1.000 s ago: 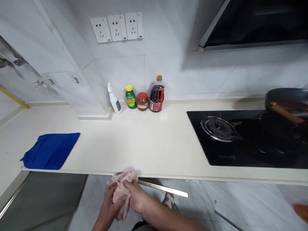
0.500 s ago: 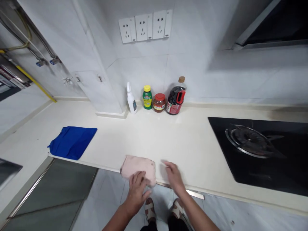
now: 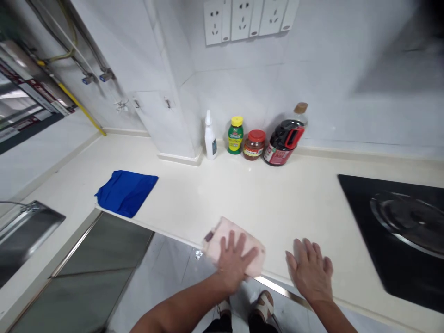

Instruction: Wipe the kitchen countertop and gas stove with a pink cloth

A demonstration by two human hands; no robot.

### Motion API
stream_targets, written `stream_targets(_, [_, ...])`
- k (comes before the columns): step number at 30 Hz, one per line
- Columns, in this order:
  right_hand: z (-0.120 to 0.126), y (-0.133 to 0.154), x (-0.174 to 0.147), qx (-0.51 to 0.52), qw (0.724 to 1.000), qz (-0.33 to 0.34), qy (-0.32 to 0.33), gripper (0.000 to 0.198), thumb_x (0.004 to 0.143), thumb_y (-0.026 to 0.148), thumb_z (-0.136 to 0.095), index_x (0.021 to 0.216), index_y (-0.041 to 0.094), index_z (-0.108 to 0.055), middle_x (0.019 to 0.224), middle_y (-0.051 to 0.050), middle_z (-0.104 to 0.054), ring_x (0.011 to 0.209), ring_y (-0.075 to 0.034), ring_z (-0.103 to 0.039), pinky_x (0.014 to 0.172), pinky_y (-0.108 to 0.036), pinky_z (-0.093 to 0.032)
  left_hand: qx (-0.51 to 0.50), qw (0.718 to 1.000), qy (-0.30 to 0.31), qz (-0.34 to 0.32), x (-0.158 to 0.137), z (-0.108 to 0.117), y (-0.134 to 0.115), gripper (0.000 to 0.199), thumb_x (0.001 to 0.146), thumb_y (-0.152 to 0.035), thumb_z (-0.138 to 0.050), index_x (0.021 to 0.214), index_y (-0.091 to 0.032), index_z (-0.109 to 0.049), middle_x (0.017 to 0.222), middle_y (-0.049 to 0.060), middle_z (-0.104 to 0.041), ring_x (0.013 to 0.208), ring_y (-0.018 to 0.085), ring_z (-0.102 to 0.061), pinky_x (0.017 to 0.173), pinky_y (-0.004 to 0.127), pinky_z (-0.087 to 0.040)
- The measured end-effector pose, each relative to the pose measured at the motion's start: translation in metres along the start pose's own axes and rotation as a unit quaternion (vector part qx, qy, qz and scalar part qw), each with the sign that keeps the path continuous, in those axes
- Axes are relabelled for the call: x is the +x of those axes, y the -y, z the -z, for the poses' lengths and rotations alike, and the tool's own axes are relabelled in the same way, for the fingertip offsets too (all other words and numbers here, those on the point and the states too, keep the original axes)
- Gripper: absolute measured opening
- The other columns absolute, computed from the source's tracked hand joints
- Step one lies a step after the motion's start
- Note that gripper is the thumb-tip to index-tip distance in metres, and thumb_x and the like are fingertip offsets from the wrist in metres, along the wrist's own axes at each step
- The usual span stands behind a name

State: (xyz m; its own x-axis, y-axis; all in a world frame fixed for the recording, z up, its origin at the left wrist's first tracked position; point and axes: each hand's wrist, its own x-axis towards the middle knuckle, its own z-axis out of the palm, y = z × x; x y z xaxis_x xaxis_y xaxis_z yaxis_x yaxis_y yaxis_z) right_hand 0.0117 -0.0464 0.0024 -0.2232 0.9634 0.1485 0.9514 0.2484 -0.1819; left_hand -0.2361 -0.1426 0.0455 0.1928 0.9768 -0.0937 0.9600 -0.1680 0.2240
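A folded pink cloth (image 3: pixel 222 231) lies at the front edge of the white countertop (image 3: pixel 194 194), partly over the edge. My left hand (image 3: pixel 233 261) rests flat on top of it with the fingers spread. To the right, my right hand (image 3: pixel 310 268) lies palm down on the bare counter near the front edge, its fingers apart and nothing in it. Some of the cloth is hidden under my left hand and slightly blurred.
By the wall stand a white spray bottle (image 3: pixel 210 138), a green bottle (image 3: pixel 235 136), a red-lidded jar (image 3: pixel 254 145) and a large dark sauce bottle (image 3: pixel 282 141). A blue cloth (image 3: pixel 126 192) lies left. A black gas hob (image 3: pixel 364 222) is right; a sink (image 3: pixel 38 231) is far left.
My left hand has flattened and spread on the pink cloth. My right hand has moved away to the right and come down on the counter. The view has shifted left.
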Motion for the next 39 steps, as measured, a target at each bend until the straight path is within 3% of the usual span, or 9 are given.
stream_targets(3, [-0.001, -0.003, -0.003, 0.015, 1.0, 0.006, -0.014, 0.068, 0.097, 0.055, -0.023, 0.146, 0.013, -0.046, 0.154, -0.019, -0.042, 0.148, -0.037, -0.026, 0.116, -0.062, -0.02, 0.026, 0.997, -0.043, -0.053, 0.008, -0.007, -0.025, 0.093, 0.08, -0.06, -0.069, 0.157, -0.041, -0.02, 0.17, 0.01, -0.005, 0.153, 0.047, -0.012, 0.114, 0.069, -0.026])
stream_targets(6, [0.0, -0.005, -0.007, 0.038, 0.999, 0.013, -0.034, 0.069, 0.096, 0.056, -0.025, 0.151, 0.017, -0.041, 0.155, -0.018, -0.041, 0.149, -0.037, -0.027, 0.115, -0.064, -0.021, 0.059, 0.991, -0.074, -0.093, 0.002, -0.014, -0.015, 0.079, 0.087, -0.057, -0.06, 0.156, -0.04, -0.025, 0.171, 0.007, -0.01, 0.153, 0.042, -0.018, 0.114, 0.063, -0.029])
stream_targets(10, [0.001, -0.003, -0.01, 0.052, 0.997, 0.016, -0.045, 0.069, 0.095, 0.058, -0.025, 0.15, 0.019, -0.041, 0.156, -0.016, -0.041, 0.149, -0.036, -0.027, 0.116, -0.063, -0.022, 0.095, 0.991, -0.054, -0.074, -0.028, -0.01, 0.058, 0.084, 0.084, -0.063, -0.061, 0.156, -0.042, -0.023, 0.17, 0.005, -0.017, 0.151, 0.039, -0.024, 0.113, 0.06, -0.03])
stream_targets(15, [0.002, 0.0, -0.009, 0.057, 0.996, 0.015, -0.066, 0.068, 0.095, 0.056, -0.028, 0.145, 0.015, -0.048, 0.151, -0.019, -0.046, 0.146, -0.037, -0.031, 0.116, -0.062, -0.022, 0.129, 0.991, -0.026, 0.006, -0.074, 0.024, 0.168, 0.097, 0.073, -0.079, -0.062, 0.155, -0.043, -0.024, 0.169, 0.009, -0.022, 0.152, 0.041, -0.02, 0.119, 0.065, -0.009])
stream_targets(19, [0.002, 0.003, -0.008, 0.056, 0.996, 0.018, -0.073, 0.068, 0.095, 0.056, -0.027, 0.145, 0.015, -0.048, 0.152, -0.019, -0.046, 0.147, -0.037, -0.031, 0.117, -0.06, -0.022, 0.122, 0.982, 0.028, 0.142, -0.096, 0.061, 0.21, 0.105, 0.058, -0.071, -0.081, 0.149, -0.049, -0.035, 0.165, 0.007, -0.031, 0.15, 0.047, -0.02, 0.117, 0.068, -0.007])
stream_targets(24, [-0.001, -0.01, -0.003, 0.043, 0.998, 0.024, -0.042, 0.07, 0.093, 0.061, -0.026, 0.145, 0.02, -0.049, 0.151, -0.016, -0.048, 0.143, -0.037, -0.038, 0.111, -0.06, -0.029, 0.118, 0.956, 0.039, 0.266, -0.116, 0.084, 0.211, 0.109, 0.058, -0.068, -0.083, 0.152, -0.041, -0.034, 0.158, 0.015, -0.042, 0.143, 0.044, -0.036, 0.114, 0.06, -0.029])
stream_targets(30, [0.005, -0.043, 0.0, 0.063, 0.986, 0.147, -0.043, 0.064, 0.093, 0.053, -0.035, 0.154, 0.034, -0.037, 0.157, -0.006, -0.043, 0.144, -0.035, -0.038, 0.109, -0.059, -0.029, 0.116, 0.937, 0.021, 0.328, -0.118, 0.065, 0.196, 0.098, 0.071, -0.072, -0.07, 0.154, -0.034, -0.032, 0.167, 0.015, -0.022, 0.153, 0.046, -0.012, 0.117, 0.065, -0.02])
stream_targets(34, [0.005, -0.045, 0.0, 0.073, 0.984, 0.145, -0.07, 0.067, 0.093, 0.05, -0.036, 0.158, 0.037, -0.027, 0.16, -0.003, -0.04, 0.145, -0.034, -0.037, 0.114, -0.06, -0.023, 0.116, 0.925, 0.003, 0.362, -0.096, 0.062, 0.195, 0.074, 0.086, -0.063, -0.057, 0.153, -0.038, -0.034, 0.168, 0.011, -0.021, 0.154, 0.043, -0.014, 0.118, 0.065, -0.02])
stream_targets(39, [0.006, -0.04, 0.002, 0.067, 0.984, 0.153, -0.07, 0.065, 0.094, 0.047, -0.036, 0.158, 0.037, -0.028, 0.16, -0.003, -0.04, 0.145, -0.033, -0.037, 0.115, -0.061, -0.022, 0.098, 0.905, -0.048, 0.411, -0.038, 0.071, 0.197, 0.074, 0.089, -0.068, -0.047, 0.154, -0.034, -0.035, 0.168, 0.017, -0.02, 0.153, 0.048, -0.012, 0.115, 0.071, -0.021])
